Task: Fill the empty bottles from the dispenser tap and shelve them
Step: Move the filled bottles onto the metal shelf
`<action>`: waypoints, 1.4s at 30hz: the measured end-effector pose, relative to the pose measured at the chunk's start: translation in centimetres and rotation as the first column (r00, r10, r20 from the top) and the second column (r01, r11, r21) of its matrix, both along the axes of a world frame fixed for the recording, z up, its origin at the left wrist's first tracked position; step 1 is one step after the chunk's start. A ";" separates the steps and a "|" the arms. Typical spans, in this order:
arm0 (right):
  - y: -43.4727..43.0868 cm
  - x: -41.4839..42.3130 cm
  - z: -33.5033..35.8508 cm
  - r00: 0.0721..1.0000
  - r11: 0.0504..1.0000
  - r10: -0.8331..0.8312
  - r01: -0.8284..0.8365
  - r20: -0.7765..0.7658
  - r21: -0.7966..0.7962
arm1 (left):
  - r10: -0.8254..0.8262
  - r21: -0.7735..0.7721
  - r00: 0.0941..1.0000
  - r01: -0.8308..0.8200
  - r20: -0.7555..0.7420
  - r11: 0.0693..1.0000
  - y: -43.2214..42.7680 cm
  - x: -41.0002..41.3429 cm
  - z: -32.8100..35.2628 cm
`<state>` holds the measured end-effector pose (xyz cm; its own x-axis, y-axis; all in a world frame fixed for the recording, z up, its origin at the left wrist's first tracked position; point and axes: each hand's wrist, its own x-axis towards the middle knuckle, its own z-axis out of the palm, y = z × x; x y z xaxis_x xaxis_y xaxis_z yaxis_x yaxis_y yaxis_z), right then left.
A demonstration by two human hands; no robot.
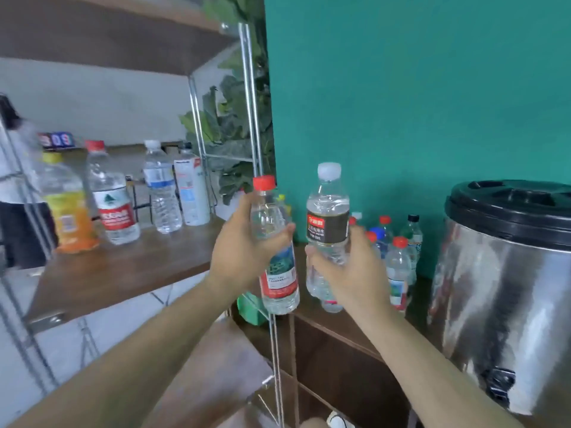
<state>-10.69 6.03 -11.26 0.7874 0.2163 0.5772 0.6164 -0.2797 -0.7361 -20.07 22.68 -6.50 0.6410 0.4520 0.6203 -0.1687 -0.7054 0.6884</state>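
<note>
My left hand (239, 251) grips a clear bottle with a red cap and a red label (278, 282), held upright in mid-air beside the shelf post. Just to its right, my right hand (352, 270) grips a bottle with a white cap and a dark label (328, 223), also upright. Both bottles look filled with water. The steel dispenser (506, 298) with a black lid stands at the right, its black tap (499, 386) low on the front. The wooden shelf (123, 270) lies to the left and carries several bottles.
On the shelf stand an orange-drink bottle (66, 208), a red-labelled bottle (112, 196), a clear bottle (160, 188) and a white-labelled one (191, 193). Several small bottles (398, 267) cluster on the counter (340, 325) by the dispenser. A metal shelf post (258, 143) rises near my left hand.
</note>
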 end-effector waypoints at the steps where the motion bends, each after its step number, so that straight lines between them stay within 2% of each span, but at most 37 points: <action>1: 1.3 -1.1 1.8 0.998 0.998 0.058 -0.058 0.010 0.003 | 0.055 0.030 0.998 -0.055 0.012 0.998 1.1 -1.6 1.8; 5: 7.6 -4.7 7.3 0.953 0.956 0.293 -0.293 0.071 -0.010 | 0.252 0.070 0.967 -0.254 0.026 0.965 5.8 -7.0 7.0; 8: 13.2 -6.3 9.2 0.908 0.909 0.416 -0.416 0.044 -0.013 | 0.412 0.131 0.911 -0.411 0.019 0.902 9.8 -10.3 8.7; 13: 21.4 -7.6 10.3 0.862 0.863 0.504 -0.505 -0.046 -0.019 | 0.583 0.183 0.813 -0.572 -0.006 0.800 14.3 -12.4 8.8; 20: 28.8 -7.3 7.9 0.842 0.840 0.525 -0.536 -0.122 -0.086 | 0.758 0.132 0.651 -0.748 -0.038 0.650 18.8 -11.5 6.5; 25: 31.7 -7.0 6.6 0.792 0.794 0.590 -0.604 -0.158 -0.065 | 0.786 0.109 0.616 -0.778 -0.063 0.619 20.0 -11.3 5.0; 29: 32.9 -6.6 5.7 0.734 0.732 0.656 -0.675 -0.174 -0.089 | 0.736 -0.077 0.657 -0.752 -0.161 0.655 21.2 -11.8 1.4; 32: 33.8 -6.8 3.6 0.761 0.743 0.624 -0.648 -0.176 -0.168 | 0.723 -0.174 0.659 -0.752 -0.207 0.636 21.9 -12.3 0.5; 37: 34.2 -7.2 3.0 0.769 0.765 0.599 -0.631 -0.223 -0.124 | 0.735 -0.219 0.630 -0.777 -0.252 0.591 22.5 -11.8 0.6; 42: 34.3 -7.1 2.9 0.791 0.781 0.572 -0.606 -0.219 -0.151 | 0.701 -0.330 0.661 -0.747 -0.267 0.577 22.4 -11.3 0.1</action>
